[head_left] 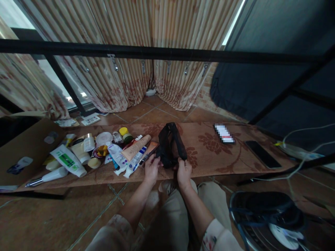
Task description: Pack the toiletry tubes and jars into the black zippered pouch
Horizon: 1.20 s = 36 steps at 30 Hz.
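Note:
Between my two hands is a thin black bag, limp and dark, with loop-like handles standing up at its far side. My left hand grips its near left edge, thumb on top. On the near right edge my right hand pinches it the same way. Just left of my left hand lie several tubes, among them a peach-coloured tube and a white and blue tube. The inside of the bag is too dark to make out.
Jars, bottles and a green-and-white tube crowd the cloth-covered bench beside a cardboard box. A lit phone and a dark phone lie right. A black bar crosses ahead; cables hang at right.

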{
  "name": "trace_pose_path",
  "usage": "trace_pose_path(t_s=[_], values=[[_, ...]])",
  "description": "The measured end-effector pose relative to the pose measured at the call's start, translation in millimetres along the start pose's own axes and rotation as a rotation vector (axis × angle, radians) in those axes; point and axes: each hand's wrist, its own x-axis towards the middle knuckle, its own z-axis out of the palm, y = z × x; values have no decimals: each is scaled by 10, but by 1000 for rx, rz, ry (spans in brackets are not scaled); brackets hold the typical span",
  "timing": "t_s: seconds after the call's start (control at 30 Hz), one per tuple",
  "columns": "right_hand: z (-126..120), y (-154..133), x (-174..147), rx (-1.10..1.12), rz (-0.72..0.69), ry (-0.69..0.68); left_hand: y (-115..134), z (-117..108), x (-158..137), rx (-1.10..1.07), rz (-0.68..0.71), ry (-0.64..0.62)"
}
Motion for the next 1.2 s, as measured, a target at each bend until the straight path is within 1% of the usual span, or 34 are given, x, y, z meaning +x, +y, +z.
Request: trace_pose_path(t_s=[0.2,0.43,0.6,0.9,1.2], values=[[8,34,-4,12,31,19,-33,-20,7,-24,19,-8],[15,8,-9,32,-11,-10,-24,-15,25,-99,46,-26],[11,-9,-22,14,-20,-5,-14,-16,12,-79,83,-50],[2,-23,-29,9,-18,4,-101,-45,36,-126,-4,17],[11,-6,-22,29,-16,-2,12,-40,-5,-232,-96,22]])
